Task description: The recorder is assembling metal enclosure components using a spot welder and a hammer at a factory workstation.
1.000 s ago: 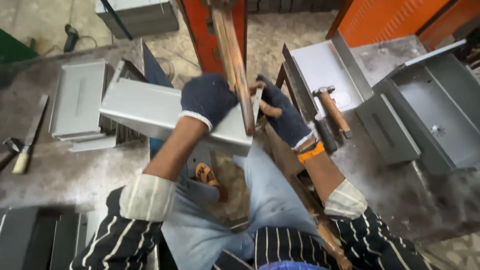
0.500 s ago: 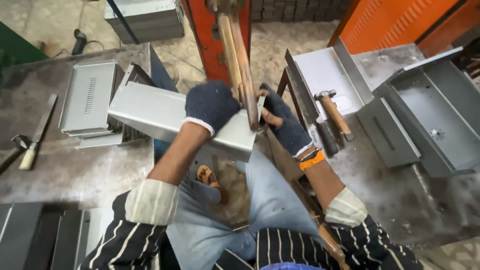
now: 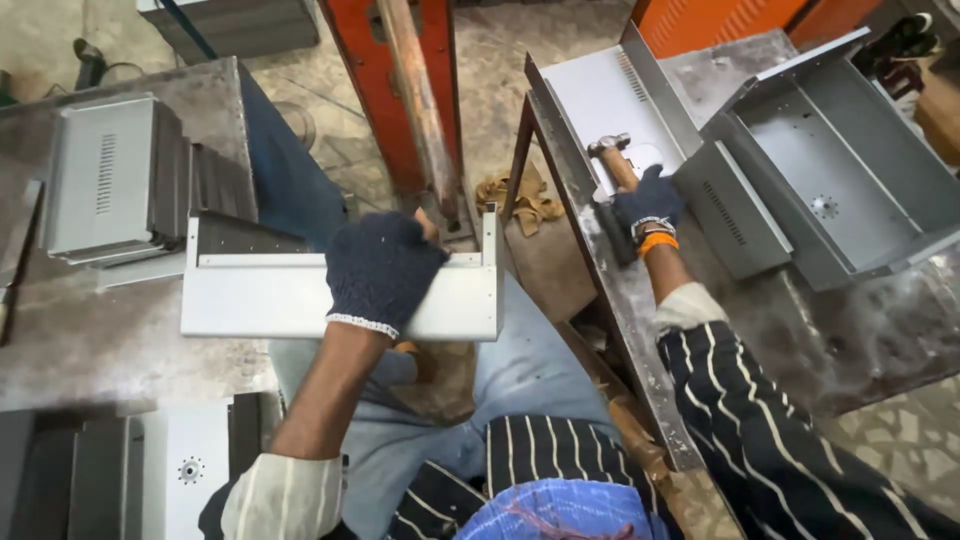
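My left hand, in a dark knit glove, grips a folded grey sheet-metal panel with short upturned end flanges, held flat over my lap. My right hand, also gloved and with an orange wristband, is closed around the wooden handle of a hammer that lies on the metal bench at my right. A long wooden lever rises from an orange machine frame just beyond the panel.
A stack of vented grey metal covers sits on the left bench. Open grey metal boxes and a flat sheet lie on the right bench. More grey parts sit at lower left. A brown rag lies on the floor.
My right hand left the panel and lever and moved right onto the hammer handle. My left hand has lowered the panel flat toward my lap.
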